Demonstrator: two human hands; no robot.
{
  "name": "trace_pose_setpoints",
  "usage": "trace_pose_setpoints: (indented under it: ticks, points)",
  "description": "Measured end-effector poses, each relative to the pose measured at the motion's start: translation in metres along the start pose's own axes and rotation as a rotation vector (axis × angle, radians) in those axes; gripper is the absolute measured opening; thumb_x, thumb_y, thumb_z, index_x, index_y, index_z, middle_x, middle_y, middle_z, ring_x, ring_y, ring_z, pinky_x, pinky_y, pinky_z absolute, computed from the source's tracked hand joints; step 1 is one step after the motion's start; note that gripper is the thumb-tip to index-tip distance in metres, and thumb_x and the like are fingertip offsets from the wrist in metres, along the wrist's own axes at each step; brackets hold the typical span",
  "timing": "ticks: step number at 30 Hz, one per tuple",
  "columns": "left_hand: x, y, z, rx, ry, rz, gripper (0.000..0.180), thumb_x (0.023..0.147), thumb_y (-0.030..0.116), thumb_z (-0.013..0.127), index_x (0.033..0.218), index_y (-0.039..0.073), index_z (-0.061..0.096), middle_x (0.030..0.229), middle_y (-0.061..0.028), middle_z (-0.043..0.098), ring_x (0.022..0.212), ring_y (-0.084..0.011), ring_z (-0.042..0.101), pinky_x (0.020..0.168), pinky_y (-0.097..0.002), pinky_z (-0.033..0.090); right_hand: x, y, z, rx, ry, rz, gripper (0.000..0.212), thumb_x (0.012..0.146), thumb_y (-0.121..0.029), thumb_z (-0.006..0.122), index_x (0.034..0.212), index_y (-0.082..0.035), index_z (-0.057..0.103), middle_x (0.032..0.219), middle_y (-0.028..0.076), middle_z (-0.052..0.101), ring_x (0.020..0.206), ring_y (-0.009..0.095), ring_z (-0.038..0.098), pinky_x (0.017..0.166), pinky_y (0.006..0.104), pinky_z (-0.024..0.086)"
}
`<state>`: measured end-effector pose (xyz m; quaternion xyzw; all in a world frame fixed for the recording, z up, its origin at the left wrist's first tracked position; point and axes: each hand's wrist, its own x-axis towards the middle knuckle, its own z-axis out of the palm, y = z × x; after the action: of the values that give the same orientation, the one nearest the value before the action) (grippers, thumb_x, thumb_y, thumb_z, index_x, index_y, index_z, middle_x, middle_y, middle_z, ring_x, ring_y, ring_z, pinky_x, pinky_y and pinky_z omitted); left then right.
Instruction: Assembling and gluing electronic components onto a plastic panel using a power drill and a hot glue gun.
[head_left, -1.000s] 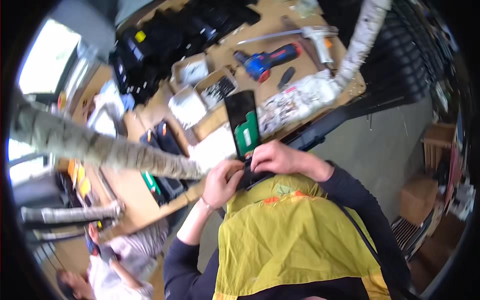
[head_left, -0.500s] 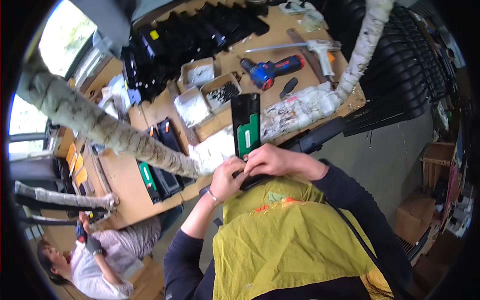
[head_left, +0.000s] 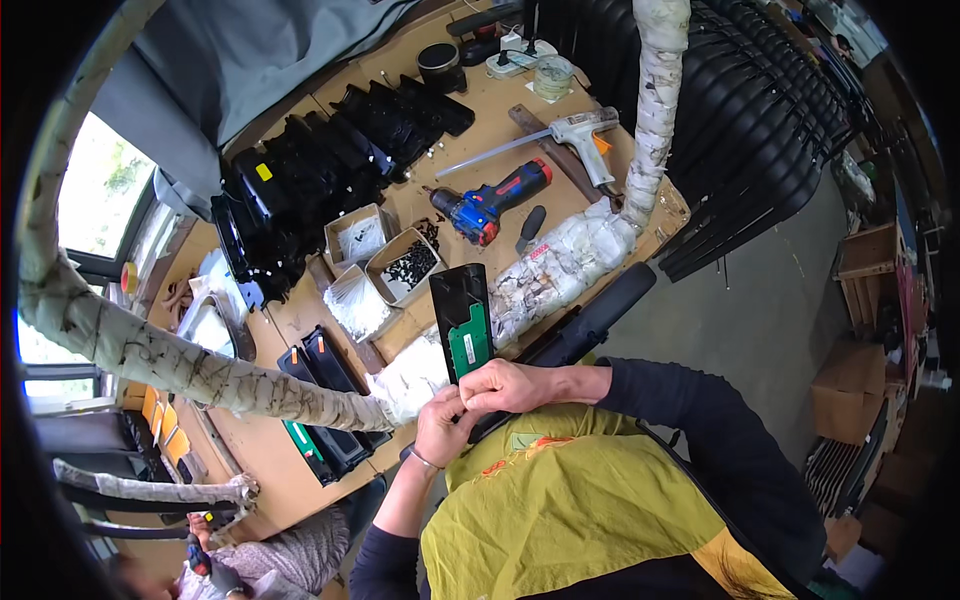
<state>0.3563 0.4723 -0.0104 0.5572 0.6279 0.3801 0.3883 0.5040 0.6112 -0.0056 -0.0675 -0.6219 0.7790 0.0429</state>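
Note:
A long black plastic housing (head_left: 450,295) with a green circuit board (head_left: 468,345) set in its near part lies against the wrapped support at the bench edge, its near end hidden by my hands. At that near end my left hand (head_left: 444,426), a bracelet at its wrist, is closed with fingertips pinched together. My right hand (head_left: 503,386) meets it, also closed, with fingers curled over the board's near end. Whatever sits between the fingertips is too small and covered to make out.
White-wrapped padding (head_left: 560,260) and a thick wrapped tube (head_left: 200,360) frame the bench. Beyond are small-parts boxes (head_left: 402,266), a cordless drill (head_left: 490,205), a glue gun (head_left: 585,135) and a row of black housings (head_left: 300,165). A co-worker (head_left: 270,560) sits at lower left.
My view has shifted, so the bench things appear further left and mostly lower. Both hands stay closed together at the housing's near end; my right fingers look more tightly curled.

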Motion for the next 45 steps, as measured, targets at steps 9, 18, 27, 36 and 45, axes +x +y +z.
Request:
trace_pose_setpoints:
  ticks: [9,18,27,36,45]
  points:
    - [0.009,0.006,-0.005,0.212,-0.071,-0.053,0.02,0.077,0.008,0.076,0.066,0.002,0.061,0.066,-0.0158,0.053,0.062,-0.0332,0.054,0.057,-0.0414,0.043,-0.006,0.01,-0.013,-0.053,0.045,-0.045,0.009,0.091,-0.008,0.059,0.086,-0.002,0.063,0.075,0.003,0.063,0.071,0.009,0.057,0.065,0.0289,0.049]
    - [-0.01,-0.011,-0.004,0.008,-0.149,-0.072,0.02,0.084,-0.014,0.063,0.101,-0.003,0.066,0.097,-0.005,0.063,0.084,-0.0136,0.054,0.072,-0.0278,0.05,0.007,0.032,-0.003,0.108,0.004,-0.083,0.011,0.085,-0.007,0.056,0.076,-0.001,0.057,0.069,0.0,0.056,0.066,0.007,0.051,0.056,0.0271,0.041]
    - [-0.025,-0.011,0.02,0.149,0.184,0.004,0.024,0.093,0.007,0.064,0.116,0.004,0.065,0.105,-0.0192,0.066,0.094,-0.0364,0.064,0.08,-0.0401,0.052,-0.001,0.008,-0.005,-0.001,-0.1,-0.197,0.013,0.086,-0.002,0.054,0.074,0.001,0.051,0.073,0.006,0.058,0.074,0.013,0.054,0.064,0.0309,0.046]
    - [-0.003,0.011,0.009,0.135,0.035,0.088,0.02,0.092,0.006,0.063,0.112,0.004,0.066,0.087,-0.0149,0.067,0.075,-0.0282,0.062,0.069,-0.0372,0.051,0.01,0.037,-0.003,0.006,0.042,-0.279,0.014,0.087,-0.004,0.055,0.074,0.001,0.053,0.071,0.006,0.061,0.066,0.012,0.058,0.059,0.0288,0.047]
    - [-0.011,0.033,0.01,0.11,0.103,0.121,0.008,0.086,0.001,0.069,0.094,0.0,0.066,0.086,-0.015,0.068,0.077,-0.0285,0.064,0.073,-0.0368,0.052,-0.001,-0.018,-0.14,-0.539,0.385,-0.248,0.014,0.083,-0.012,0.062,0.089,-0.001,0.068,0.078,0.01,0.07,0.069,0.018,0.066,0.061,0.0341,0.051]
